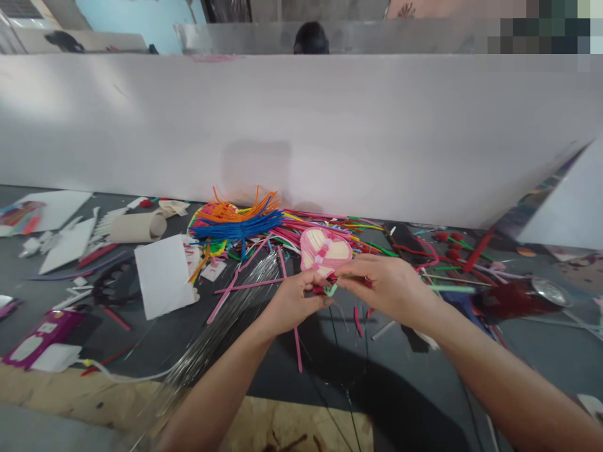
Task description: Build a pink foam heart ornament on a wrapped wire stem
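Mostly hidden, a green pipe cleaner (331, 290) is held in narrow grips by the left hand (292, 302) and right hand (386, 289).

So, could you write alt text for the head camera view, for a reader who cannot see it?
A left hand and a right hand pinch red and green pipe cleaners just below a pink and cream heart-shaped craft piece. Bundles of blue and orange pipe cleaners and white card lie on the dark table before a white partition.
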Motion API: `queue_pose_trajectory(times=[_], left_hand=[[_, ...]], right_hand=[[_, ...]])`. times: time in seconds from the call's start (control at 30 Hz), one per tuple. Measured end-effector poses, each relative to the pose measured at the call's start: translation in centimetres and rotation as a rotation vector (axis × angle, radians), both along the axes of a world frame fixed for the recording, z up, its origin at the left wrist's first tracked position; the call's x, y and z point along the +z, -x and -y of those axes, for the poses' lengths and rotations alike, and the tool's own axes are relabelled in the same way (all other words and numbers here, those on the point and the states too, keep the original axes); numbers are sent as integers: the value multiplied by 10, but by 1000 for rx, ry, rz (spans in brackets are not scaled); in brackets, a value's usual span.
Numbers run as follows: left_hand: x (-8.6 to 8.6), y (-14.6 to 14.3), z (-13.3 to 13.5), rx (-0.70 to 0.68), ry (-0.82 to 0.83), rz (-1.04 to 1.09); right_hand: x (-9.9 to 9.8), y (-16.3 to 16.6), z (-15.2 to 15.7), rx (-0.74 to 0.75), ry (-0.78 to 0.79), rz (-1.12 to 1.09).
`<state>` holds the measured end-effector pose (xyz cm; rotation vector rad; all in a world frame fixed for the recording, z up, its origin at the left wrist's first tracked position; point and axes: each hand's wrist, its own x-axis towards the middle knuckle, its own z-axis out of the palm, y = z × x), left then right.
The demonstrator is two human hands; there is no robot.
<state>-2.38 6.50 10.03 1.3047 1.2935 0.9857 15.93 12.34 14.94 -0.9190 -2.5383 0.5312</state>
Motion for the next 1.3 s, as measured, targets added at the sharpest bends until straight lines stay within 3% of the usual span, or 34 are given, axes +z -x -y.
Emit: queue_pose_trajectory(times=[0.1, 0.33, 0.57, 0.77, 0.9, 1.1, 1.3], left_hand=[[0, -2, -1, -10, 4, 32], [-5, -6, -1, -11, 63, 125], [-7, -10, -2, -7, 123, 146], [-12, -10, 0, -22, 130, 211], [-13, -10, 0, -40, 141, 214], [-13, -9, -1, -52, 188, 261], [-8, -10, -1, -30, 233, 326]], right_hand=[[-2, -1, -2, 31, -47, -35], [-3, -1, 6, 138, 18, -84], [-3, -8, 3, 101, -83, -93], [-2, -11, 0, 66, -38, -51], [-9, -10, 3, 108, -31, -33], [-23, -9, 9, 145, -149, 18], [-22, -10, 15, 105, -170, 28]])
